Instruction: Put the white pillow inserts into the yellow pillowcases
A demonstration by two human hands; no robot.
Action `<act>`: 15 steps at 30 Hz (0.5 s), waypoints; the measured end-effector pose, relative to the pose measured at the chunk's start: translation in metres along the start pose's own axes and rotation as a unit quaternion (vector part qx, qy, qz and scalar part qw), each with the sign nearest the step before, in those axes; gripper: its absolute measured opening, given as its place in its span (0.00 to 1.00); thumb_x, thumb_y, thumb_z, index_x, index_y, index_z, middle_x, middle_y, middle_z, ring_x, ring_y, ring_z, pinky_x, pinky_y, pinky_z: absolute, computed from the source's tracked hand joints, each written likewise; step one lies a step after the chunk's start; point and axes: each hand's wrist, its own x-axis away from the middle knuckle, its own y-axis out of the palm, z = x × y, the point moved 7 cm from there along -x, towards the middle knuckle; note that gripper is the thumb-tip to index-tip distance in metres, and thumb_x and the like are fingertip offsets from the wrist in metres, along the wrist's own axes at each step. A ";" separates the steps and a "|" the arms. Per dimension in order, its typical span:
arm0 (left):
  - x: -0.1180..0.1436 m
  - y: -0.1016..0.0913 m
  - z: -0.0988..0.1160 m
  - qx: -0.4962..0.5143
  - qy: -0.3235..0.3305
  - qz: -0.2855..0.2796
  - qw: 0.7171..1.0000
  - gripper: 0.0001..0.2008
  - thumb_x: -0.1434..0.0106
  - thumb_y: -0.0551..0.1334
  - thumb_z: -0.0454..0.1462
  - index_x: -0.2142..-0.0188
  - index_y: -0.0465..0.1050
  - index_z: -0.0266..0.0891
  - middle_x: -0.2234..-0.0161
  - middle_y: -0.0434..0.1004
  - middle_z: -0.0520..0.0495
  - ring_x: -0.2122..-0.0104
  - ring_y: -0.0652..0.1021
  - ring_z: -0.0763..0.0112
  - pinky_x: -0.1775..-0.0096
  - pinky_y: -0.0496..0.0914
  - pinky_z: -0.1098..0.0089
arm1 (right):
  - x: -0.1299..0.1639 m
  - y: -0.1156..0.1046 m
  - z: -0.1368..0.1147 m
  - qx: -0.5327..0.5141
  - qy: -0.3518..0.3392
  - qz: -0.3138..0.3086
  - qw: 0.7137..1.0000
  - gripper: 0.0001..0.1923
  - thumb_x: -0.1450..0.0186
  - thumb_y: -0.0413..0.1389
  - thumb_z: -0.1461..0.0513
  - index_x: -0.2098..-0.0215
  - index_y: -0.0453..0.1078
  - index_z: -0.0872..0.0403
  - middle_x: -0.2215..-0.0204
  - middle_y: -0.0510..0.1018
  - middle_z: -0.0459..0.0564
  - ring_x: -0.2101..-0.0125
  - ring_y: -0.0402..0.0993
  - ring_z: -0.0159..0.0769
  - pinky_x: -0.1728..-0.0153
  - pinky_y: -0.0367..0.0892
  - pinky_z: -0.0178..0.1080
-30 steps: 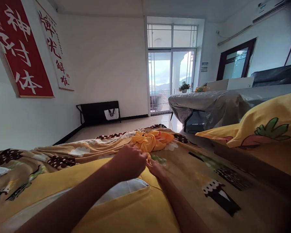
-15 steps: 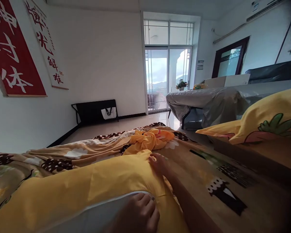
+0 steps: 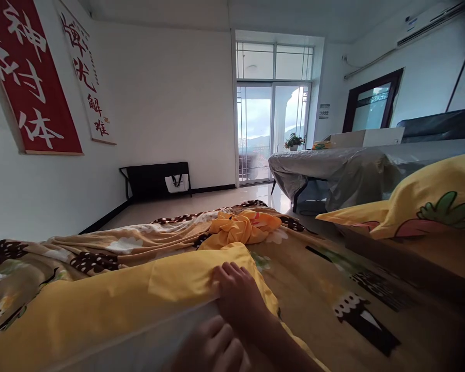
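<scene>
A yellow pillowcase (image 3: 112, 305) lies across the bed in front of me, with a white pillow (image 3: 158, 341) showing at its open edge. My right hand (image 3: 238, 302) grips that open edge, fingers lying over the yellow cloth. At the bottom of the picture only the curled fingers of my left hand (image 3: 211, 346) show, pressed against the white pillow just below my right hand. Its grip is cut off by the frame. A crumpled yellow cloth (image 3: 242, 227) lies farther up the bed.
A brown patterned blanket (image 3: 333, 279) covers the bed. A yellow pillow with a carrot print (image 3: 422, 206) rests at the right. Beyond stand a grey-covered table (image 3: 333, 165), a black rack (image 3: 155, 178) by the wall and a glass balcony door (image 3: 273, 132).
My left hand pulled back from the crumpled cloth to the pillow's near end. My right hand slid back along the pillowcase to its open edge. More yellow case now covers the pillow.
</scene>
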 end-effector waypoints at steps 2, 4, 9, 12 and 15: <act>-0.007 0.009 -0.009 -0.003 -0.036 -0.034 0.999 0.13 0.38 0.51 0.29 0.79 0.62 0.38 0.82 0.65 0.51 0.79 0.65 0.71 0.75 0.61 0.68 | -0.008 0.001 0.012 0.012 0.059 0.010 0.998 0.14 0.41 0.49 0.69 0.59 0.70 0.55 0.60 0.75 0.53 0.57 0.68 0.39 0.58 0.58 0.39; -0.006 0.025 -0.017 -0.002 -0.079 -0.100 0.992 0.08 0.39 0.54 0.31 0.74 0.66 0.38 0.75 0.72 0.48 0.73 0.72 0.67 0.70 0.67 0.66 | -0.011 -0.004 0.021 0.025 0.089 0.024 0.995 0.14 0.39 0.47 0.70 0.59 0.70 0.54 0.60 0.75 0.54 0.56 0.68 0.39 0.58 0.58 0.39; 0.014 0.043 -0.025 0.020 -0.081 -0.205 0.975 0.18 0.35 0.53 0.35 0.47 0.65 0.34 0.51 0.74 0.41 0.50 0.73 0.61 0.48 0.68 0.62 | -0.001 -0.025 0.021 0.023 0.078 0.077 0.994 0.17 0.42 0.48 0.71 0.58 0.70 0.52 0.60 0.76 0.51 0.56 0.69 0.39 0.59 0.57 0.38; 0.019 0.046 -0.034 0.117 -0.110 -0.322 0.933 0.27 0.34 0.51 0.34 0.36 0.50 0.41 0.39 0.61 0.44 0.41 0.65 0.63 0.42 0.64 0.64 | 0.004 -0.026 0.017 0.024 0.092 0.067 0.993 0.17 0.44 0.48 0.72 0.61 0.71 0.52 0.62 0.77 0.51 0.58 0.71 0.39 0.61 0.57 0.38; 0.011 0.043 -0.043 0.178 -0.147 -0.378 0.896 0.31 0.35 0.50 0.34 0.34 0.45 0.45 0.36 0.56 0.46 0.40 0.64 0.65 0.40 0.61 0.65 | 0.004 -0.020 0.019 0.025 0.124 0.039 0.991 0.18 0.43 0.46 0.73 0.60 0.70 0.53 0.65 0.78 0.52 0.63 0.74 0.38 0.64 0.57 0.37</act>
